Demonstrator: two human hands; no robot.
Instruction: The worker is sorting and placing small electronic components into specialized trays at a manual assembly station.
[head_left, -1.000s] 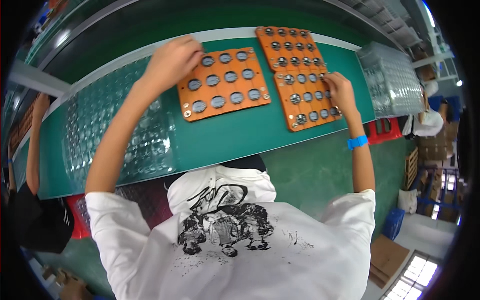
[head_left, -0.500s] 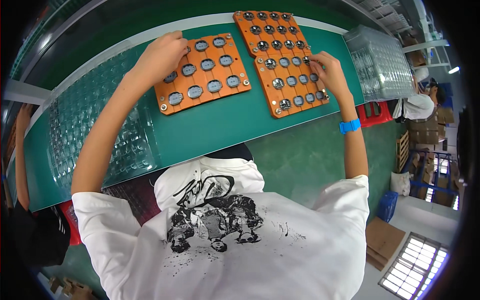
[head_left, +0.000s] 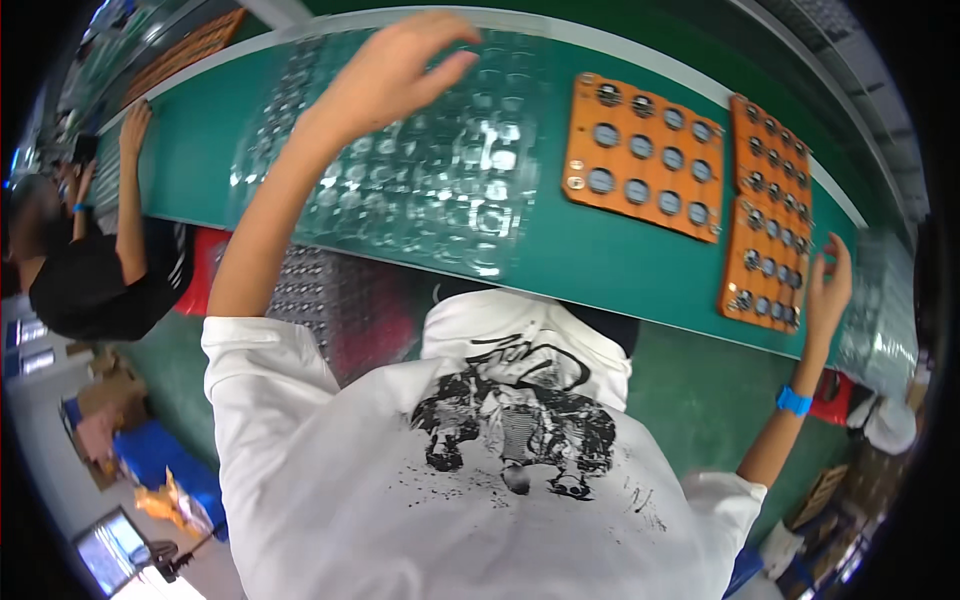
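Observation:
My left hand hangs over clear plastic blister trays on the left of the green table, its thumb and fingers apart and nothing visible in it. My right hand, with a blue band on the wrist, is raised beside the right edge of the lower orange plate; its fingers are spread and look bare. Another orange plate adjoins that one at the back. Between my hands lies a separate orange plate with rows of round grey parts; two at its back left look darker and shinier.
More clear trays are stacked at the far right. A co-worker's hand rests on the green table at the left. Beneath the table, by my left elbow, stand patterned grey trays. Red stools show on both sides.
The view has swung left, so the plates sit farther right. My left hand has left the separate plate for the clear trays; my right hand has come off the lower plate to its right.

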